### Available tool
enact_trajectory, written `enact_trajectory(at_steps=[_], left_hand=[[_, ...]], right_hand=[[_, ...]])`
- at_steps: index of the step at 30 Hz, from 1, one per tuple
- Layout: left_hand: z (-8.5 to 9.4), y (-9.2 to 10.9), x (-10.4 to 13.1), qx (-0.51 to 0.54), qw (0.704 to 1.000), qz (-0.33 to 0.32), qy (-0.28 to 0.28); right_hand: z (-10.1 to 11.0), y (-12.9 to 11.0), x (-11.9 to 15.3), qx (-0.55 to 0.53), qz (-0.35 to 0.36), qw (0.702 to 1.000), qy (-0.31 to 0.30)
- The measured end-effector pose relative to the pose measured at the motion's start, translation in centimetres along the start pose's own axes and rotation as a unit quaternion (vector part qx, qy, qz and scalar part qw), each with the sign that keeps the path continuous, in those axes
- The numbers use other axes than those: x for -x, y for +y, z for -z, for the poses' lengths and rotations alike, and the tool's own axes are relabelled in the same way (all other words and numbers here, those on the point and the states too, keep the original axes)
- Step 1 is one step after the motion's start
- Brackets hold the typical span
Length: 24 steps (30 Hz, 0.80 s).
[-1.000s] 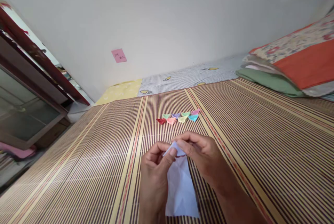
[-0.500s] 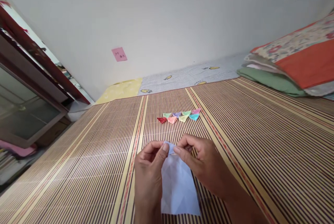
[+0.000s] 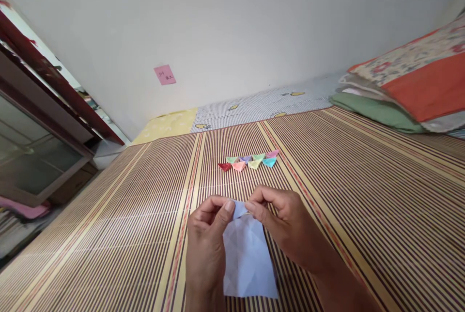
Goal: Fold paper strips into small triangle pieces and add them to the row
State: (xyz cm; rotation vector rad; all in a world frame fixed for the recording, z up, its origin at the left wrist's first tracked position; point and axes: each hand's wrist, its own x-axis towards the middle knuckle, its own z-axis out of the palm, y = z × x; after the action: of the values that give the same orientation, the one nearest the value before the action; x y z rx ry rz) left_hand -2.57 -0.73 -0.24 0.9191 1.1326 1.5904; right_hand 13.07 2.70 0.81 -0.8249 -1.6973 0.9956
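Note:
A small folded piece of light blue paper (image 3: 240, 209) is held up between both hands. My left hand (image 3: 210, 229) pinches its left end between thumb and fingers. On its right end, my right hand (image 3: 281, 220) has the same kind of pinch. Below them a larger pale blue sheet with crease lines (image 3: 250, 258) lies on the striped mat (image 3: 138, 234); its left edge is partly behind my left hand. Beyond the hands, several small folded paper triangles (image 3: 239, 166) in different colours sit in two rows.
Folded cloths (image 3: 428, 84) in orange, floral and green are piled at the right. A pink note (image 3: 164, 74) is on the wall. A glass-fronted cabinet (image 3: 39, 152) stands at the left, and patterned fabric (image 3: 250, 103) runs along the mat's far edge.
My right hand has shifted slightly right, so more of the small blue piece shows between the two thumbs. My left hand has hardly moved.

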Motion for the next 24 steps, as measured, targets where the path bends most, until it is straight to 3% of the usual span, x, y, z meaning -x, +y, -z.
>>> enact_trajectory(at_steps=[5, 9, 13, 18, 24], left_hand=[[-0.1, 0.3, -0.1, -0.040, 0.999, 0.004, -0.015], [-0.8, 0.8, 0.7, 0.019, 1.000, -0.005, -0.021], [-1.5, 1.5, 2.3, 0.067, 0.996, 0.044, -0.044], [-1.5, 3.2, 6.0, 0.043, 0.994, 0.061, -0.083], [-1.7, 5.3, 12.3, 0.067, 0.993, 0.058, -0.076]], right_hand=[[0.4, 0.2, -0.1, 0.007, -0.012, 1.000, -0.014], [0.6, -0.6, 0.4, -0.032, -0.016, 0.999, -0.032], [0.8, -2.4, 2.1, -0.022, -0.027, 0.999, -0.018], [1.8, -5.3, 5.6, 0.001, -0.044, 0.998, -0.033], [1.8, -8.4, 10.6, -0.086, -0.066, 0.993, -0.046]])
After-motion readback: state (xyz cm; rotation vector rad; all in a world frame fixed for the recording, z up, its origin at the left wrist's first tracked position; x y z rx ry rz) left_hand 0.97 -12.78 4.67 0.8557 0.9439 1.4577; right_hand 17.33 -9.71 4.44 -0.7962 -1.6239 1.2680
